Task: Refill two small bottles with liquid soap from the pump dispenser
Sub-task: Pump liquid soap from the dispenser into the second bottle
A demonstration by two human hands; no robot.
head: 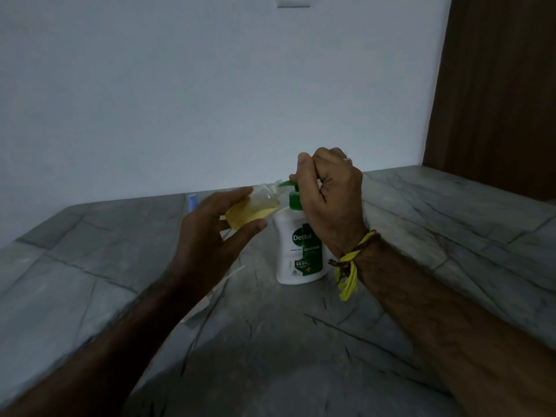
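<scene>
A white pump dispenser (296, 251) with a green pump head and green label stands upright on the grey marble counter (301, 341). My right hand (329, 191) is curled over the pump head, fingers pressing down on it. My left hand (210, 236) grips a small clear bottle (255, 207) tilted on its side, about half full of yellow soap. Its open mouth sits right at the green nozzle tip. A second small bottle with a light blue cap (192, 202) stands behind my left hand, mostly hidden.
A pale flat object (210, 299) lies on the counter under my left forearm, partly hidden. A white wall runs behind the counter. A brown wooden panel (493, 85) stands at the back right.
</scene>
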